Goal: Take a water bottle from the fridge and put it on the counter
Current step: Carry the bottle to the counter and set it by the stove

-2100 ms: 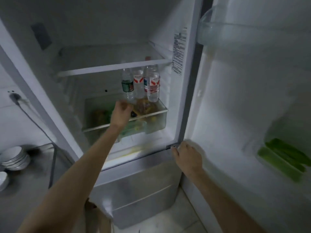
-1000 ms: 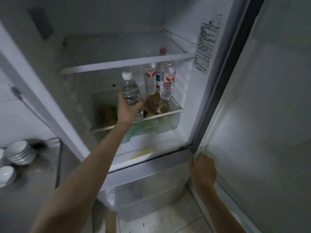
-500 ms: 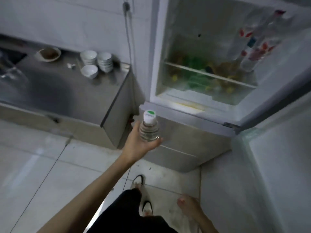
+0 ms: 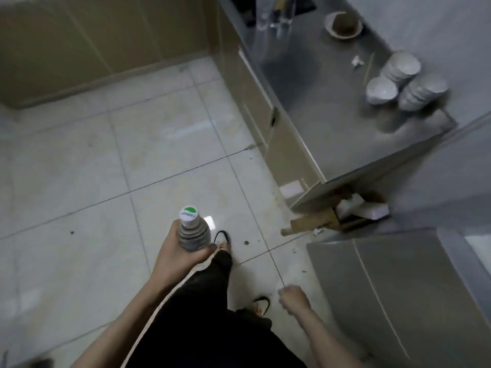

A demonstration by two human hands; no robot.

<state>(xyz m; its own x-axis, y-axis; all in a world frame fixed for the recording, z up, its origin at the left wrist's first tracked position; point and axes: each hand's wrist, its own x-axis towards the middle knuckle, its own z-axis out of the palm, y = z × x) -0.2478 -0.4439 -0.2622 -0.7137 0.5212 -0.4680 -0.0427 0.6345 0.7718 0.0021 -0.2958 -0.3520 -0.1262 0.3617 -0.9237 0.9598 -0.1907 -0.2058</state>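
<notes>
A clear water bottle (image 4: 191,232) with a white and green cap stands upright in my left hand (image 4: 177,257), which grips its body low over the tiled floor. My right hand (image 4: 294,298) hangs lower right with its fingers curled and nothing in it. The steel counter (image 4: 329,112) runs along the upper right, well ahead of the bottle. Only the fridge's lower grey front (image 4: 393,282) shows at the right edge; its inside is out of view.
Stacks of white bowls (image 4: 406,81) sit at the counter's near end, a brown dish (image 4: 344,24) farther back by a tap. Cardboard and white scraps (image 4: 353,211) lie on the floor between counter and fridge. Beige cabinets (image 4: 79,49) line the far wall.
My view has swung left and down, away from the open fridge toward the floor and counter. The bottle stayed in my left hand and came lower. My right hand curled.
</notes>
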